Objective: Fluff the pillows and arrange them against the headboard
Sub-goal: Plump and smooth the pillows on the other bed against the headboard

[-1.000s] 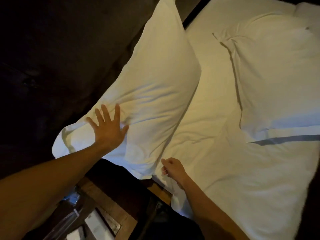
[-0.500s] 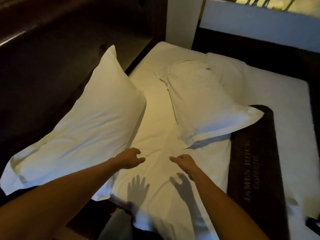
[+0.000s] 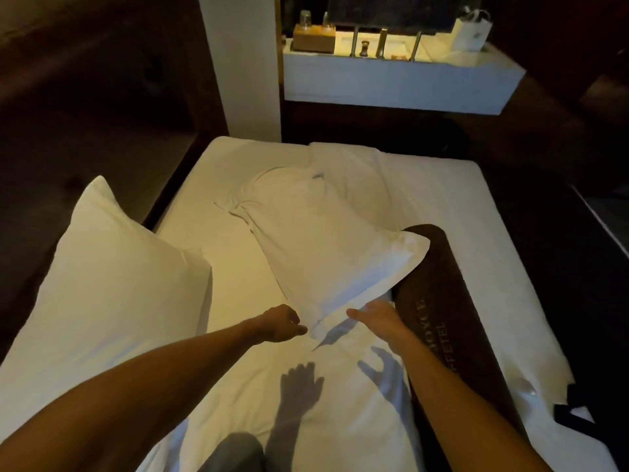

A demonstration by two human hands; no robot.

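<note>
Pillow 1: plump white rectangular fabric pillow, leaning vs the dark padded headboard on the left; looks full, so prob. already fluffed + placed.
Pillow 2: flatter white fabric pillow w/ flanged edge, lying flat mid-mattress, well apart from headboard; its near corner overlaps the dark brown bed runner w/ gold lettering.
Pillow 3?: another white cushion-like shape behind pillow 2 at the far edge; can't tell if pillow or folded bedding.
Left hand: fingers loosely curled, nothing in them, just beside pillow 2's near corner; contact can't be told.
Right hand: fingers straight + relaxed, palm down, at pillow 2's near edge, at most touching, not gripping.
Bed: white sheet rumpled, hand shadows on it.
Step in hand: reaching for pillow 2, my read.
Done: approx. one pillow of two or three.
Left: grip pillow 2, shake/plump it, stand it next to pillow 1 vs headboard; same for far one if it's a pillow.
Background: white counter w/ taps + small items, beyond the bed.
</note>
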